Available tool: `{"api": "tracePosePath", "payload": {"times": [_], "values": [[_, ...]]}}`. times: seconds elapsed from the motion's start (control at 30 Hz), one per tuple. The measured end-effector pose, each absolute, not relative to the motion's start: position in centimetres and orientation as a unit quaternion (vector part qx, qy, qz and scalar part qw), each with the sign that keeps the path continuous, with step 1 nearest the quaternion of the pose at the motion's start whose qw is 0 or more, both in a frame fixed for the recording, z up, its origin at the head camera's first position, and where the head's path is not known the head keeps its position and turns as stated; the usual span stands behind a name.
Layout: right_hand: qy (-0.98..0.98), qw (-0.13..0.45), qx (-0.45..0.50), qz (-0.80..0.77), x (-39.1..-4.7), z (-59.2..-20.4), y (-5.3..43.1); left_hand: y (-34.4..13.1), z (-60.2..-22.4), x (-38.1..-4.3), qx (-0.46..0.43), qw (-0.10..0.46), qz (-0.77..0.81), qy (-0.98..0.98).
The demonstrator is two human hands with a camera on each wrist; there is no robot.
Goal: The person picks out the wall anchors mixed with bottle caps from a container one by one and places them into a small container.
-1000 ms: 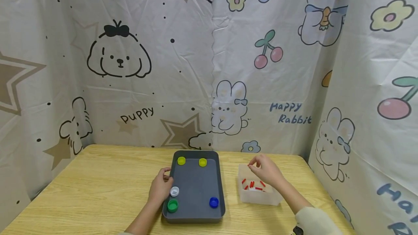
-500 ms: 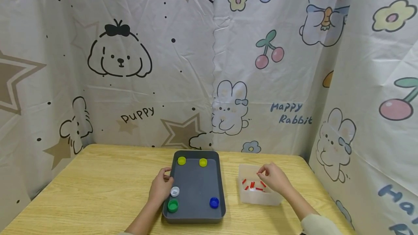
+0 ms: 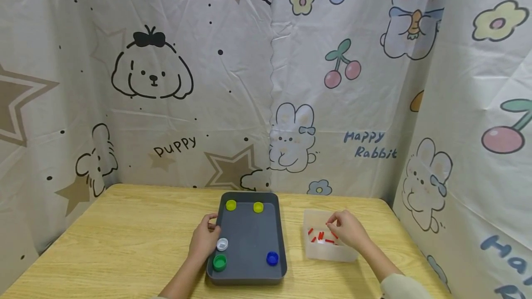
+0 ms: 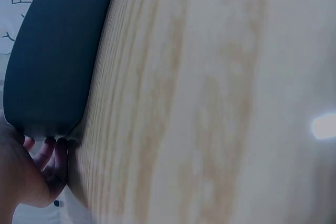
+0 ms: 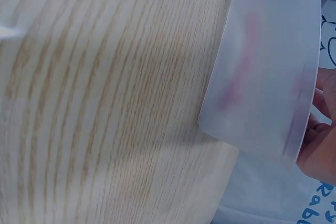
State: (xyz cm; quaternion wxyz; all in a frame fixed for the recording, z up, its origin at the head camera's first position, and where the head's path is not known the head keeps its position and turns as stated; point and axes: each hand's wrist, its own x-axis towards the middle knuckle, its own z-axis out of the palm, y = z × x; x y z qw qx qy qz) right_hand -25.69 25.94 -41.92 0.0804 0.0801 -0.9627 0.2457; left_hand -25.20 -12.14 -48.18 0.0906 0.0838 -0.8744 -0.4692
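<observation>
In the head view a dark grey tray (image 3: 249,234) lies on the table, and my left hand (image 3: 203,236) grips its left rim. Near that hand inside the tray sit a white bottle cap (image 3: 222,244) and a green cap (image 3: 220,262). My right hand (image 3: 348,230) is over the translucent plastic box (image 3: 330,252), thumb and fingertips pinching a small red stick (image 3: 327,224). Several other red sticks (image 3: 321,235) lie on the box floor. The right wrist view shows the frosted box wall (image 5: 262,72) with blurred red shapes behind it, hiding the fingertips.
Two yellow caps (image 3: 258,207) sit at the tray's far end, and a blue cap (image 3: 272,258) is in its near right corner. The wooden table (image 3: 116,239) is bounded by a printed curtain (image 3: 232,119) behind and at the sides.
My right hand has moved right and lower, from the box's far left rim to over its inside, with the red stick pinched. My left hand stays on the tray.
</observation>
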Motion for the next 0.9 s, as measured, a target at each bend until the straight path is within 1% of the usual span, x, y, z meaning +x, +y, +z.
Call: {"api": "tracePosePath", "payload": {"times": [0.63, 0.9], "values": [[-0.965, 0.060, 0.064, 0.247, -26.18, -41.93, 26.09, -12.04, -47.70, -25.20, 0.086, 0.098, -0.468, -0.874], [-0.963, 0.063, 0.066, 0.254, -26.51, -41.37, 25.85, -12.16, -47.76, -25.25, 0.087, 0.093, -0.471, -0.873]]}}
